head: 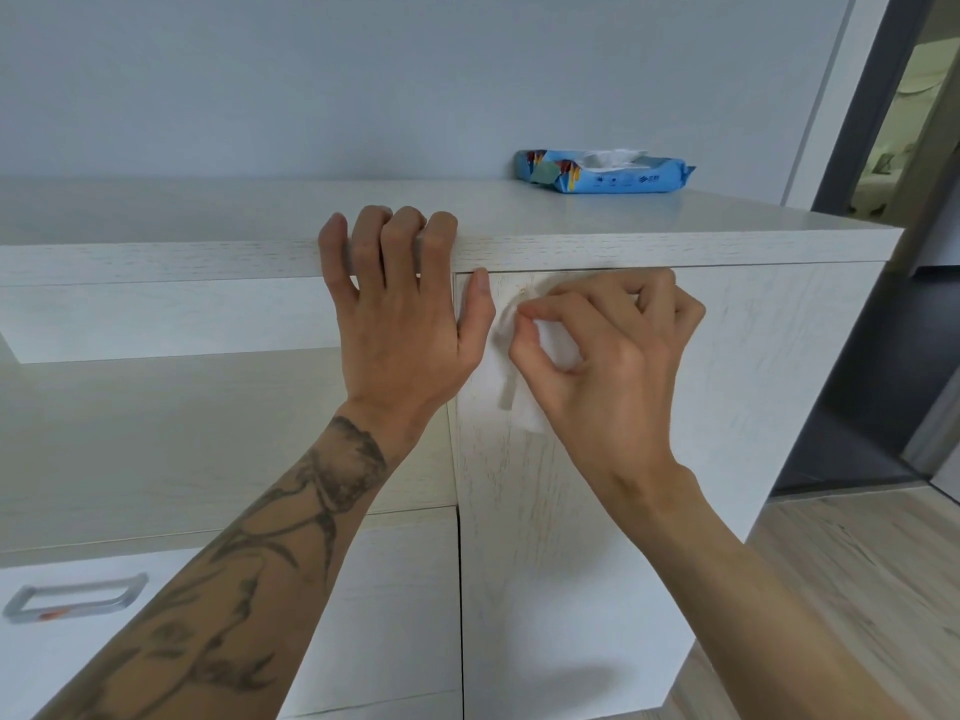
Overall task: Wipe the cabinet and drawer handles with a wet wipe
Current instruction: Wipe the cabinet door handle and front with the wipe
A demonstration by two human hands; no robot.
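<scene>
My left hand (400, 304) rests on the front edge of the white cabinet top (260, 215), fingers curled over the edge, holding nothing. My right hand (608, 345) pinches a white wet wipe (524, 407) against the upper left corner of the cabinet door (727, 381). The wipe hangs down below my fingers. The door handle under the wipe is hidden, apart from a pale strip at my fingertips. A silver drawer handle (72, 597) shows at the lower left on a white drawer front (395, 589).
A blue pack of wet wipes (602, 171), open with a sheet poking out, lies on the cabinet top at the back right. An open shelf recess (156, 407) sits left of the door. Wooden floor (857, 589) and a dark doorway (883, 122) lie to the right.
</scene>
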